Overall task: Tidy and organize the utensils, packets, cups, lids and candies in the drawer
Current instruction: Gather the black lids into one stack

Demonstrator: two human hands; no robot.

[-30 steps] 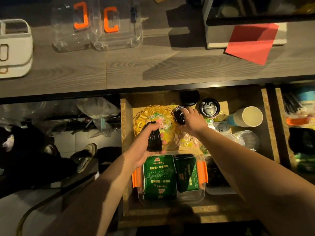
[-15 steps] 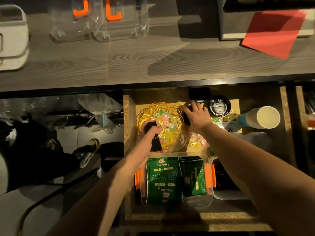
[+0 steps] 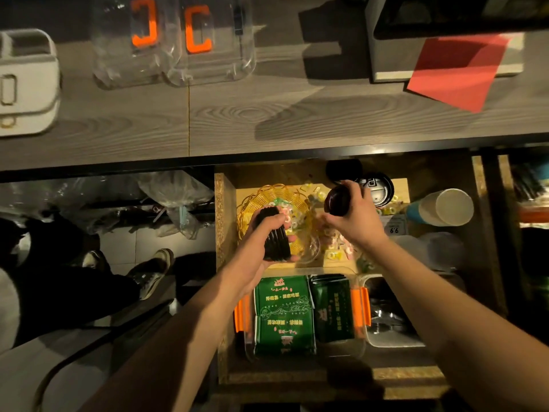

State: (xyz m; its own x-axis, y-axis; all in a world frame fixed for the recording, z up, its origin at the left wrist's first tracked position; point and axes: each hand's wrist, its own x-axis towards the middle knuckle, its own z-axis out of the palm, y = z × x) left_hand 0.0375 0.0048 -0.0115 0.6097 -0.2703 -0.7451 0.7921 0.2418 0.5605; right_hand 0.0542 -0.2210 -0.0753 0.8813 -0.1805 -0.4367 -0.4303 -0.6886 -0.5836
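My left hand (image 3: 263, 233) grips a stack of black cup lids (image 3: 276, 240) on edge over the yellow wire basket (image 3: 252, 200) of ring candies. My right hand (image 3: 355, 217) holds one black lid (image 3: 337, 200), lifted and tilted, just right of the basket. Two more black lids lie at the drawer's back: one (image 3: 343, 169) in shadow, one (image 3: 381, 185) with a white mark. Loose ring candies (image 3: 335, 251) are scattered on the drawer floor. Green packets (image 3: 285, 313) fill a clear box with orange clips (image 3: 361, 304).
A paper cup (image 3: 442, 206) lies on its side at the right, with clear cups (image 3: 439, 248) below it. A second clear box (image 3: 386, 322) holds dark utensils. Above the drawer, the wooden counter (image 3: 237, 114) carries clear containers (image 3: 175, 46) and a red sheet (image 3: 457, 72).
My right hand has lifted a black lid off the drawer's back and brought it up toward my left hand. My left hand keeps its stack over the basket.
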